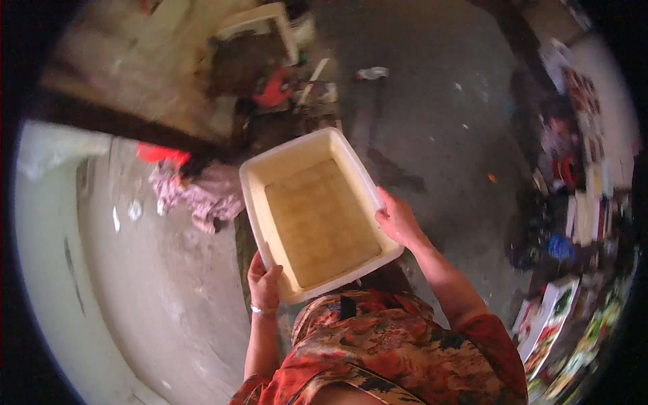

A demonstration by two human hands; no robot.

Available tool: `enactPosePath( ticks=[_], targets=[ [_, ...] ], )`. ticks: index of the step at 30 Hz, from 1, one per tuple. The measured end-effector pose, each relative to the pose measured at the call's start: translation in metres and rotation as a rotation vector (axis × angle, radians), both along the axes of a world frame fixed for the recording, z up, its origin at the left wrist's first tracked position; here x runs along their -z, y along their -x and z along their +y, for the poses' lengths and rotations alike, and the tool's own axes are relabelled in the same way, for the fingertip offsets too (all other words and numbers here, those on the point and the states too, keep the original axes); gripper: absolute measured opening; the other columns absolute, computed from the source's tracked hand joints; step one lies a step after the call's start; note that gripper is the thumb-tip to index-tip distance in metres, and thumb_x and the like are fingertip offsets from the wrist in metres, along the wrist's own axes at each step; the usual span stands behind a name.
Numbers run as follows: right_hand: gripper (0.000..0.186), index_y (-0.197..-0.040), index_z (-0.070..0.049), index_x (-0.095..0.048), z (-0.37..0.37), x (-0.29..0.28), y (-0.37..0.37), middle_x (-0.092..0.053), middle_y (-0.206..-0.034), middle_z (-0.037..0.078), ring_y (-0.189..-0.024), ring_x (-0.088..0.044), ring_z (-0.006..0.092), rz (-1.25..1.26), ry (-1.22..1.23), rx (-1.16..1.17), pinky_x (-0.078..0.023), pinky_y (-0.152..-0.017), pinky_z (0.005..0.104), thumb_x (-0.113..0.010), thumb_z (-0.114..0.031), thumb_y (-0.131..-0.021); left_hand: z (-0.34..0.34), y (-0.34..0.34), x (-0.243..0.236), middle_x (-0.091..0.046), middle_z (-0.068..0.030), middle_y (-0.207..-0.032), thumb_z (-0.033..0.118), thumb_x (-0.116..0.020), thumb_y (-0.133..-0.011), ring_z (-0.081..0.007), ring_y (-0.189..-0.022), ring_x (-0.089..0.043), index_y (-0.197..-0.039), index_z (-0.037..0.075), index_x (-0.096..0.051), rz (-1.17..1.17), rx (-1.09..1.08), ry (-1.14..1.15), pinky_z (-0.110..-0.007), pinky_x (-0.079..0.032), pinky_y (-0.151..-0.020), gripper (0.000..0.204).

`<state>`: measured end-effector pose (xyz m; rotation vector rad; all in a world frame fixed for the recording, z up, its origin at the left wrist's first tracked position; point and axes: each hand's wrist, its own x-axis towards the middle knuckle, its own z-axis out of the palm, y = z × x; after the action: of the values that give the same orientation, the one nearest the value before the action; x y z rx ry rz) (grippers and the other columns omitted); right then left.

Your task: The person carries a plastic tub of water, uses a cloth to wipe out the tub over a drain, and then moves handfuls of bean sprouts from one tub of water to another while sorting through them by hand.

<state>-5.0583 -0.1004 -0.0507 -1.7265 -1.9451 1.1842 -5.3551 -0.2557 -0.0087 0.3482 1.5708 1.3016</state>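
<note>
I hold a cream rectangular plastic tub [290, 162] in front of my body, turned at a slant. Its flat bottom looks brownish; whether that is a thin layer of water or only staining, I cannot tell. My left hand [264, 280], with a bracelet at the wrist, grips the near left rim, thumb over the edge. On the right side rim my right hand [398, 219] is closed, its fingers partly hidden behind the tub wall.
Crumpled pinkish cloth [202, 192] and a red item [164, 154] lie on the floor to the left. Beyond the tub are a red object [273, 89] and a pale-framed box [287, 30]. Papers and packages [584, 216] line the right side. A clear plastic scrap [372, 73] lies on the dark floor.
</note>
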Motion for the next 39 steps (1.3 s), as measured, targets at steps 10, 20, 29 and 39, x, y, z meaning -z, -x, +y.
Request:
enactPosePath(
  ticks=[10, 20, 29, 39],
  targets=[
    [0.049, -0.123, -0.004, -0.049, -0.083, -0.039, -0.196, -0.062, -0.095, 0.012, -0.082, -0.060, 0.0286, 0.076, -0.417, 0.517, -0.050, -0.075, 0.0366, -0.058, -0.004, -0.075, 0.092, -0.170, -0.041, -0.062, -0.0082, -0.110, -0.005, -0.055, -0.076, -0.0151, -0.096, -0.060, -0.129, -0.005, -0.046, 0.001, 0.478, -0.282, -0.027, -0.047, -0.084, 0.054],
    [0.039, -0.114, -0.012, -0.060, -0.164, -0.016, -0.211, -0.054, -0.124, 0.012, -0.123, -0.042, 0.0266, -0.591, -0.170, -0.411, -0.013, -0.112, 0.0512, -0.052, -0.038, -0.086, 0.111, -0.238, -0.064, -0.056, -0.0111, -0.120, -0.011, -0.052, -0.074, -0.0140, -0.102, -0.056, -0.130, -0.010, -0.041, 0.335, 1.110, -0.544, -0.023, -0.044, -0.084, 0.057],
    [0.061, -0.131, -0.009, -0.048, -0.199, -0.037, -0.268, -0.051, -0.130, 0.012, -0.124, -0.044, 0.0287, -0.566, -0.182, 1.141, -0.018, -0.111, 0.0453, -0.058, -0.046, -0.084, 0.144, -0.232, -0.071, -0.059, -0.0094, -0.113, -0.013, -0.053, -0.071, -0.0142, -0.094, -0.058, -0.125, -0.008, -0.047, 0.134, 1.149, -0.525, -0.024, -0.046, -0.079, 0.055],
    [0.054, -0.133, -0.011, -0.045, -0.454, -0.045, -0.216, -0.049, -0.131, 0.014, -0.114, -0.053, 0.0261, 1.319, -0.709, 1.819, -0.041, -0.093, 0.0392, -0.059, -0.035, -0.087, 0.147, -0.326, -0.099, -0.061, -0.0044, -0.105, -0.009, -0.053, -0.076, -0.0102, -0.091, -0.058, -0.123, -0.005, -0.050, -0.132, 1.382, -0.457, -0.022, -0.046, -0.077, 0.047]
  ],
)
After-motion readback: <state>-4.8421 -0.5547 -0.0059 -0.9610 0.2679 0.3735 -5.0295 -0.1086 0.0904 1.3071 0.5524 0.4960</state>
